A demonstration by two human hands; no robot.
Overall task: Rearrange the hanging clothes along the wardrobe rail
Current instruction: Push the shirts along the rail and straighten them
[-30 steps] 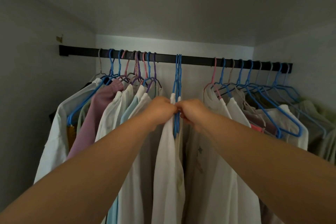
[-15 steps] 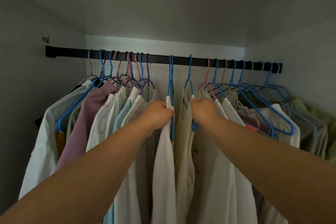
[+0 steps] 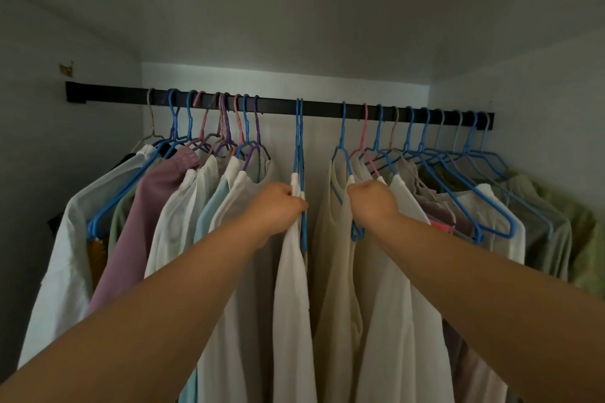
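Left hand (image 3: 278, 206) grips the white garment (image 3: 293, 288) at its blue hanger (image 3: 299, 147), fingers curled closed. At 3 o'clock, right hand (image 3: 373, 203) grips the cream garment (image 3: 337, 271) likewise. Beyond, at 12 o'clock, both hang apart on the black rail (image 3: 320, 106).

Just one view here, a wide-angle head cam. It sits close in front of the wardrobe, tilted up at the black rail (image 3: 278, 104) running across the frame, with both forearms stretching in from the bottom corners.
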